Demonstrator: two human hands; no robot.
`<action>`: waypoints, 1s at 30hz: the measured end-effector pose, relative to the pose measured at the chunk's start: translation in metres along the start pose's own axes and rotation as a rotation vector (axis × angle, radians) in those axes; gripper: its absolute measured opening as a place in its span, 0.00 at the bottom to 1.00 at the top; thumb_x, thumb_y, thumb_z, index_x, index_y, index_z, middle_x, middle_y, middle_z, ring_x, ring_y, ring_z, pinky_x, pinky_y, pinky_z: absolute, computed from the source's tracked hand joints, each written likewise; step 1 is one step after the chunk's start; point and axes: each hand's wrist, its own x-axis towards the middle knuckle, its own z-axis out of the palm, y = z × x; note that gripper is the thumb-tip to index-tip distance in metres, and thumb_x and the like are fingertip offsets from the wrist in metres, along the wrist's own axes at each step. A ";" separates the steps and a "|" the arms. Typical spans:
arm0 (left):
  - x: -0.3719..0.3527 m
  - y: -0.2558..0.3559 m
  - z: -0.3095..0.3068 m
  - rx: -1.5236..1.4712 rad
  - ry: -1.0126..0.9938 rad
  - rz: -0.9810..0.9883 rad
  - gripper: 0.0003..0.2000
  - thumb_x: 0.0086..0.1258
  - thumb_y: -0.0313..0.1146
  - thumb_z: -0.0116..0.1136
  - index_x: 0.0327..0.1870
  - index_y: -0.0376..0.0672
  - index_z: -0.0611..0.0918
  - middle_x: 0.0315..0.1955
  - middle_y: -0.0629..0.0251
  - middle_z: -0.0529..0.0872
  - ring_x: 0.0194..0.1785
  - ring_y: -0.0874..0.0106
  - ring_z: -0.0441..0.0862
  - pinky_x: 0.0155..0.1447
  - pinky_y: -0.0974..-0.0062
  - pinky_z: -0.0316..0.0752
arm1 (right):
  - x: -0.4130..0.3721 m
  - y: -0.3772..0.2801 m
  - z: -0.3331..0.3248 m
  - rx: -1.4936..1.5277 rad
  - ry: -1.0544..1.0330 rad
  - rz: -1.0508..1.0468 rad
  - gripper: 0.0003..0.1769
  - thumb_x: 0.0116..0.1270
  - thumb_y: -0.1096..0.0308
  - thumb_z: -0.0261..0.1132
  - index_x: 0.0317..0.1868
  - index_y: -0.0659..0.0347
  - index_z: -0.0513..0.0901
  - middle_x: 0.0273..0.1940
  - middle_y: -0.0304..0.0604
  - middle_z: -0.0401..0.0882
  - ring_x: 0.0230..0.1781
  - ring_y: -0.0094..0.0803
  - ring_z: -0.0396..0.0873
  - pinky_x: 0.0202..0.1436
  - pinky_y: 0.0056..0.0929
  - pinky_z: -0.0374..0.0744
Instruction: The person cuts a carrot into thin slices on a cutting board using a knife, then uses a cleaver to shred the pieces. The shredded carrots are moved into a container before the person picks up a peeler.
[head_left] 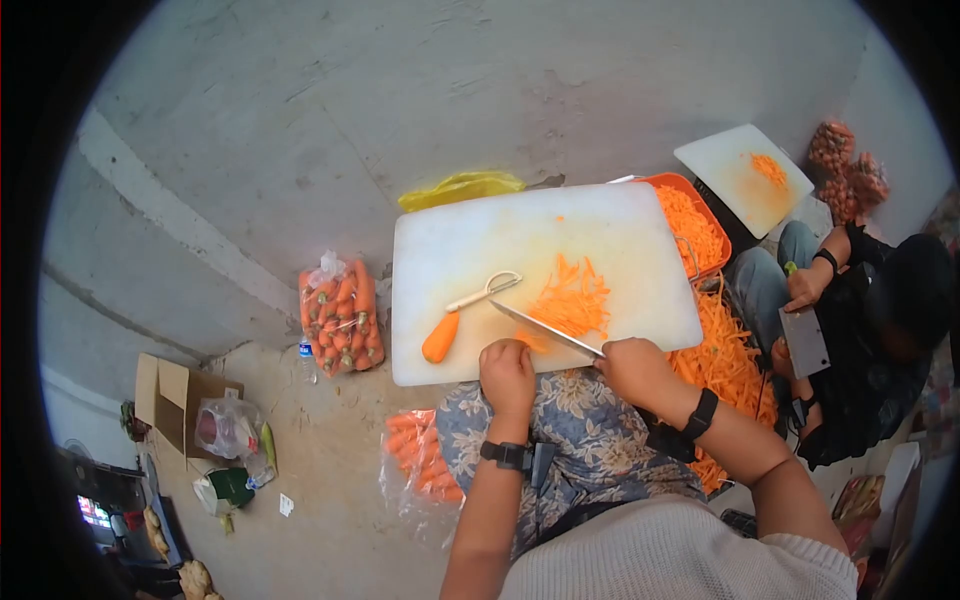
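My right hand [637, 372] grips the handle of a kitchen knife [548, 331], whose blade slants across the front of a white cutting board [440, 250]. Beside the blade, my left hand [508, 376] is closed, fingers curled down on a carrot piece [532, 341] that is mostly hidden. A heap of cut carrot strips [570, 298] lies just beyond the knife. To the left rest a peeled carrot [440, 338] and a vegetable peeler [486, 290] with a pale handle, neither touched by my hands.
An orange crate [727, 245] of carrot strips and a larger pile of strips [728, 350] lie right of the board. Bagged carrots [341, 318] stand left. Another person [860, 330] holds a cleaver [805, 342] near a second board [735, 180]. A cardboard box [180, 400] sits far left.
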 end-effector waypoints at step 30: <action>0.000 -0.037 0.008 -0.274 0.267 -0.483 0.09 0.73 0.31 0.51 0.44 0.33 0.78 0.39 0.53 0.80 0.42 0.60 0.79 0.48 0.66 0.75 | -0.008 0.019 -0.002 0.262 -0.157 -0.078 0.24 0.67 0.52 0.62 0.34 0.70 0.83 0.31 0.60 0.82 0.37 0.55 0.81 0.43 0.49 0.77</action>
